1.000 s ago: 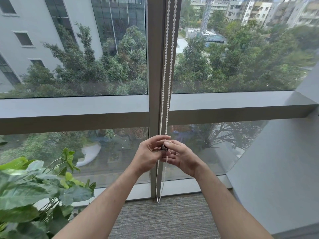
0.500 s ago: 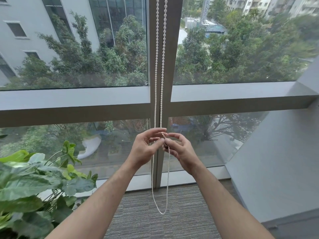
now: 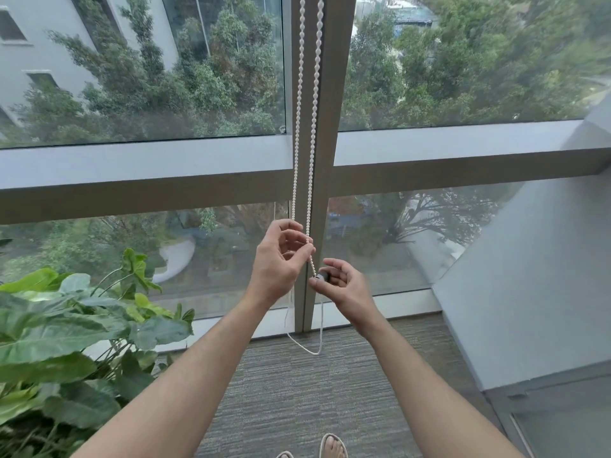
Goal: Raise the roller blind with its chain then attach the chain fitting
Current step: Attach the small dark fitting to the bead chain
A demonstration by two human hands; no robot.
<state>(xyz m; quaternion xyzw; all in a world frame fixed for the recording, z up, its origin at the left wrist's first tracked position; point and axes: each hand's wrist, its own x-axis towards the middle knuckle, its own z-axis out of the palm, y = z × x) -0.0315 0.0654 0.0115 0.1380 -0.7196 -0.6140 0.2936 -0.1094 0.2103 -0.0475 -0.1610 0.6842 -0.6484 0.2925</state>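
A white bead chain (image 3: 309,104) hangs in two strands down the front of the grey window mullion (image 3: 334,94); its loop ends just above the carpet. My left hand (image 3: 279,264) pinches the chain between thumb and fingers at about waist height. Slightly lower and to the right, my right hand (image 3: 344,289) grips a small dark grey chain fitting (image 3: 321,277) that sits on the right strand. The roller blind itself is out of view above.
A large leafy green plant (image 3: 66,338) stands at the lower left, close to my left forearm. A grey angled wall (image 3: 535,292) closes in on the right. Grey carpet (image 3: 297,391) covers the floor; my feet show at the bottom edge.
My hands have come apart: the right hand has dropped lower and to the right with the fitting, while the left stays pinching the chain. The view has tilted down.
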